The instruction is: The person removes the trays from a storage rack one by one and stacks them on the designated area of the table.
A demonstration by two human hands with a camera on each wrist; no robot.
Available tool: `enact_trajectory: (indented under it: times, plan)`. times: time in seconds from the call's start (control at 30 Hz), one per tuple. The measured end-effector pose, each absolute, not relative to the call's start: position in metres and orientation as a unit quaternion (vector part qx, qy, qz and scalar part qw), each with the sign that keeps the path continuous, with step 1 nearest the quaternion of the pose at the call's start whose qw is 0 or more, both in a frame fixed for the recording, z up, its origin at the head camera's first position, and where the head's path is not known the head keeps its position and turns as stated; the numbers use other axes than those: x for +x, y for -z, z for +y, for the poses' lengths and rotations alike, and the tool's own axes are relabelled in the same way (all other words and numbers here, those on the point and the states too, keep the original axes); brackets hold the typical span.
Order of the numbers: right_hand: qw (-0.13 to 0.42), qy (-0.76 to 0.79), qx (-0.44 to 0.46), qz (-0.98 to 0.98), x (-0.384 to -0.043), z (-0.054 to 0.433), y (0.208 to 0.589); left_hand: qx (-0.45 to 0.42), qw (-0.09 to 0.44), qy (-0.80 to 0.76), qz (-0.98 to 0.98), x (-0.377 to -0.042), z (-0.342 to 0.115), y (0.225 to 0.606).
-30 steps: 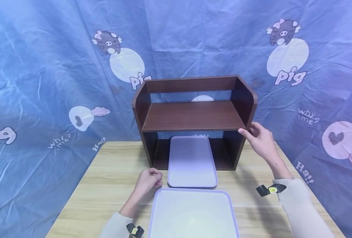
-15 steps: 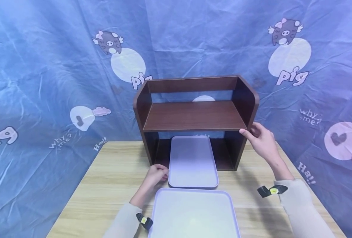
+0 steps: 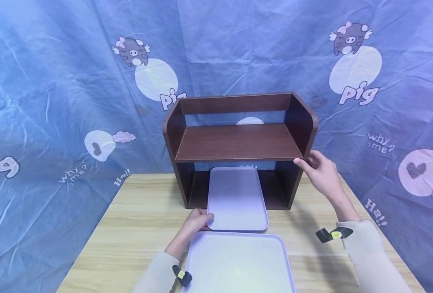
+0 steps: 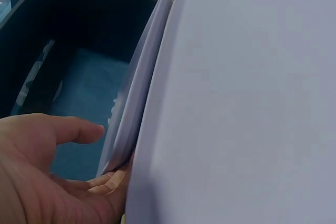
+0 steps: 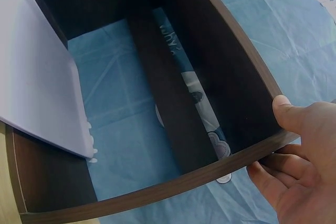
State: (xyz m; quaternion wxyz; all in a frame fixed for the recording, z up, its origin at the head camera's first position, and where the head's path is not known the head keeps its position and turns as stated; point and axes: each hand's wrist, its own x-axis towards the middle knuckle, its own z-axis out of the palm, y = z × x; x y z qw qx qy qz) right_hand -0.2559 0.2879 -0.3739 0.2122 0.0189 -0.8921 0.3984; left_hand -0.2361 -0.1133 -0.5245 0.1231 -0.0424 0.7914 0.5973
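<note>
A dark brown two-tier desktop shelf (image 3: 235, 142) stands at the back of the table. A pale lilac tray (image 3: 237, 199) lies in its lower level, with its front end jutting out over the tabletop. My left hand (image 3: 198, 219) holds that tray at its front left edge. In the left wrist view its fingers (image 4: 113, 182) reach under the rim and the thumb is above. With my right hand (image 3: 320, 173) I grip the shelf's right side panel, thumb at the front edge and fingers around the outside, as the right wrist view (image 5: 304, 156) also shows.
A second, larger pale tray (image 3: 238, 260) lies on the wooden table (image 3: 128, 228) in front, its far rim close to the first tray. Behind the shelf hangs a blue cloth (image 3: 216, 49) with pig prints.
My left hand has moved right from the bare tabletop onto the left edge of the tray and taken hold of it. My right hand and the shelf stay in place.
</note>
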Motion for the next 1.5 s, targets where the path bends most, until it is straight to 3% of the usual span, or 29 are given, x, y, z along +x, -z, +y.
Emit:
enact_trajectory:
  times: [1.0, 1.17, 1.5]
  plan:
    - [0.222, -0.402, 0.02, -0.888, -0.256, 0.286, 0.375, -0.064, 0.141, -0.775, 0.613, -0.231, -0.105, 0.509]
    - [0.217, -0.401, 0.015, -0.89, -0.255, 0.286, 0.374, -0.074, 0.128, -0.833, 0.533, -0.225, -0.1, 0.498]
    - [0.22, -0.398, 0.013, -0.891, -0.254, 0.286, 0.375, -0.106, 0.053, -0.92, 0.374, -0.212, -0.081, 0.481]
